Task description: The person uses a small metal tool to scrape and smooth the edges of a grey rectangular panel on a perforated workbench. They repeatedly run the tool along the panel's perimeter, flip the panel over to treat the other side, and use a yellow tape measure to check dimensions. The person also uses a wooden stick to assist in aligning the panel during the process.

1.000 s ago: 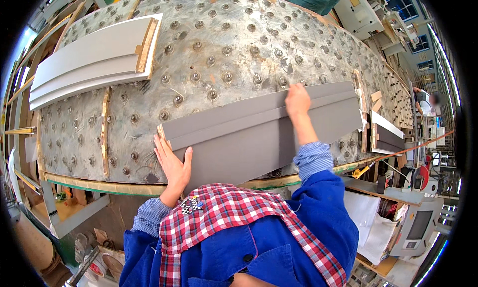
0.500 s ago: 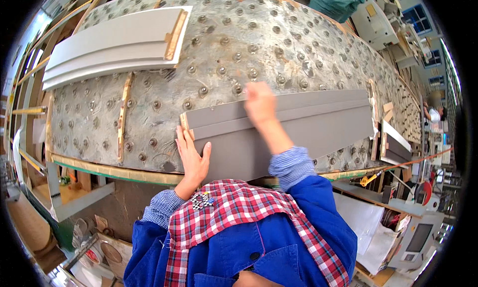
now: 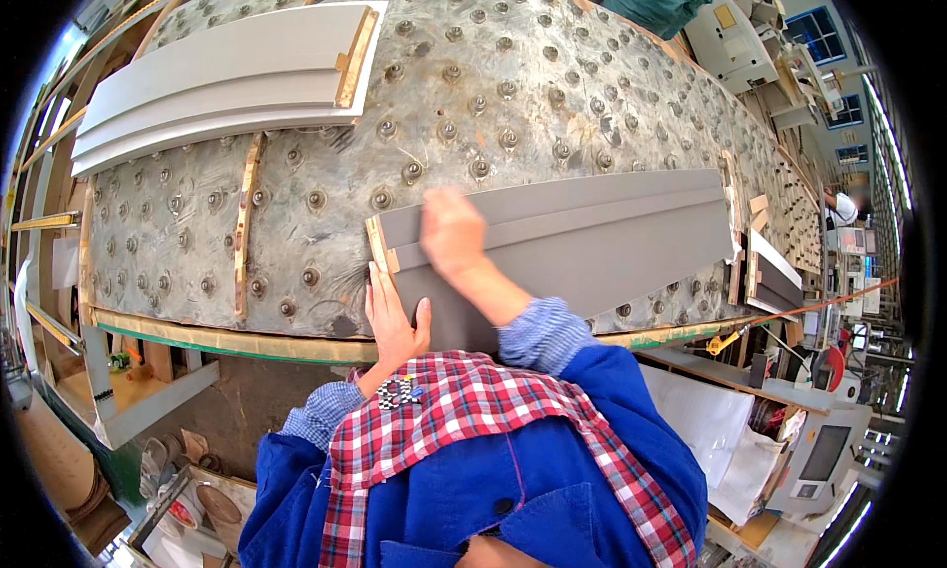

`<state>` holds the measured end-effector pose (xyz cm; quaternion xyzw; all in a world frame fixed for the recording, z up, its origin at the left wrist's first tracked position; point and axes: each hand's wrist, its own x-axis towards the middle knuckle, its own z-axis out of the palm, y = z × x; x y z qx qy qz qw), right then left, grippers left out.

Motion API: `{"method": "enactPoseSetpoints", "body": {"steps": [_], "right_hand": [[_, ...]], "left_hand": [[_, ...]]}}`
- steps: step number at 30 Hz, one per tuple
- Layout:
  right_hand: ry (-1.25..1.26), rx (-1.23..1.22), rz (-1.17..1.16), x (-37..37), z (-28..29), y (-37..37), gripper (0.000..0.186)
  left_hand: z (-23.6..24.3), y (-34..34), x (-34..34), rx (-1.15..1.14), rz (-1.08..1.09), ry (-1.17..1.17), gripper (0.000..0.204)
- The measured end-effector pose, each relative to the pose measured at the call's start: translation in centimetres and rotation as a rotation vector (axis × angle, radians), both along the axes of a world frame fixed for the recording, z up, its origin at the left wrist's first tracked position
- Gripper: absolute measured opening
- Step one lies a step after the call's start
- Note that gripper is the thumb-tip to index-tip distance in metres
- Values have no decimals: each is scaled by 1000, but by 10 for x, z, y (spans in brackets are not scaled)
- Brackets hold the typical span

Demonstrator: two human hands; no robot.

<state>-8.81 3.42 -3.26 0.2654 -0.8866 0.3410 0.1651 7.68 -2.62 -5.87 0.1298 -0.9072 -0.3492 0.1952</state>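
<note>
A long grey panel with a raised strip along its length lies at a slant on the studded metal table, a pale wooden edge showing at its left end. My left hand rests against that left end, fingers extended and thumb apart. Slightly blurred, my right hand is closed on the top face of the panel near its upper left; whatever its fingers may hold is hidden.
White panels lie at the upper left, thin wooden battens on the tabletop. Smaller panels are at the right end, near an orange hose. A green bag sits at the far edge; a person is at far right.
My closed right hand has travelled leftward along the panel, from its right half to near its left end. My left hand stays at that end. The view has shifted slightly.
</note>
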Motion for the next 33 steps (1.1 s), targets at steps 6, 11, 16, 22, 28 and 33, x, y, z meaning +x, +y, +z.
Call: {"method": "enactPoseSetpoints", "body": {"steps": [6,11,16,22,28,33], "right_hand": [[-138,-73,203,15,22,-44,9],[-75,303,-278,-74,20,74,15],[42,413,-376,-76,5,96,14],[-111,137,43,12,11,-48,9],[-44,-46,125,21,31,-63,7],[-84,-52,-311,-36,15,27,10]], "left_hand": [[11,-7,0,1,-15,-141,76],[8,-20,6,-47,-7,-87,79],[6,-24,2,-48,-33,3,79],[1,-23,0,-4,-34,16,75],[-9,-27,4,-24,-73,1,74],[3,-30,0,-38,-88,0,76]]}}
